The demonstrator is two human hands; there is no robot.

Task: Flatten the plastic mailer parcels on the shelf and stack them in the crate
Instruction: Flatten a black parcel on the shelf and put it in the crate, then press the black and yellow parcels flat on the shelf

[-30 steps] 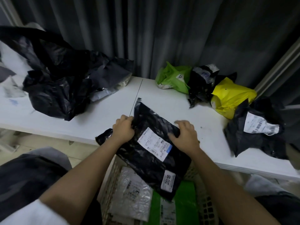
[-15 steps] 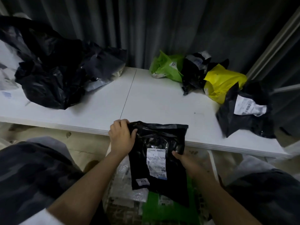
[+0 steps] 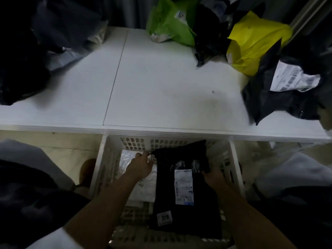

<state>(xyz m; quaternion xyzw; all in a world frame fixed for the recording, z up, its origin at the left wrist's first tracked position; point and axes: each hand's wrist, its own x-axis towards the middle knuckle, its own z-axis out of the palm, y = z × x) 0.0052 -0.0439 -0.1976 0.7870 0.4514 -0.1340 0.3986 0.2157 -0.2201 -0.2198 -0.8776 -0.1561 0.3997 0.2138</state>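
Looking down past my arms, I see the black mailer (image 3: 186,191) lying flat in the white crate (image 3: 235,164), its white shipping label (image 3: 184,186) face up and a small sticker (image 3: 164,218) near its close end. My left hand (image 3: 141,167) pinches the mailer's far left corner between thumb and fingertips. My right hand (image 3: 214,176) grips the mailer's right edge, fingers curled under the plastic. Inside the crate, just left of the black mailer and partly under it, lies a clear-wrapped pale parcel (image 3: 129,159).

The crate stands on the floor directly below the front edge of the white shelf (image 3: 161,87). On the shelf, beyond the crate and to its right, sits a crumpled black parcel with a white label (image 3: 287,90). Behind that one is a yellow parcel (image 3: 255,42), then another black parcel (image 3: 208,33) and a green parcel (image 3: 170,20) toward the back. Beyond the crate to its left, a heap of dark plastic bags (image 3: 36,42) covers that end of the shelf.
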